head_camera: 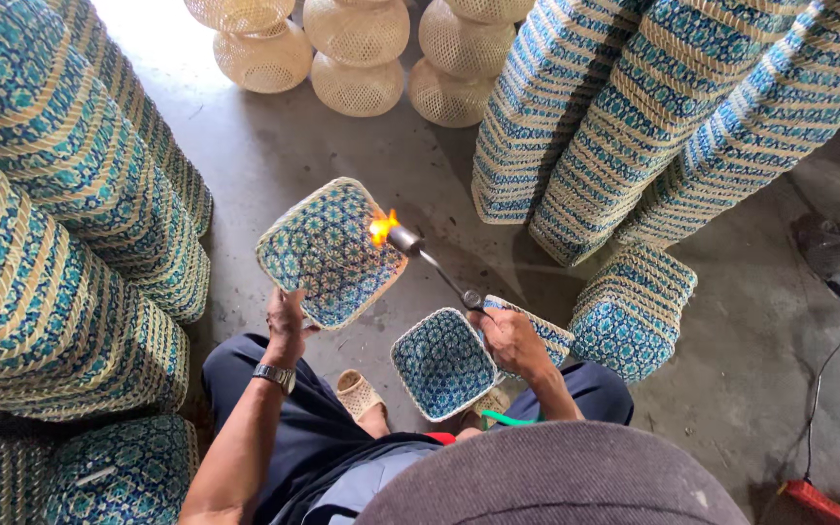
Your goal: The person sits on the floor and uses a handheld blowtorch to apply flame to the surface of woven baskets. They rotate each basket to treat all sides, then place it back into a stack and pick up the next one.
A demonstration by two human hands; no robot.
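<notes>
We see soft, even daylight, brightest on concrete floor (274,146) at top. Shadows faint, pooling under basket stacks (634,117). Torch flame (382,228) blown out to orange-yellow glare. Focus sharp at centre; wide-angle bending at edges; near hat brim (556,476) soft.

A single head-worn camera looks steeply down from close above the person's cap brim (556,476) at lower centre, onto the concrete floor (342,146) ahead.
</notes>
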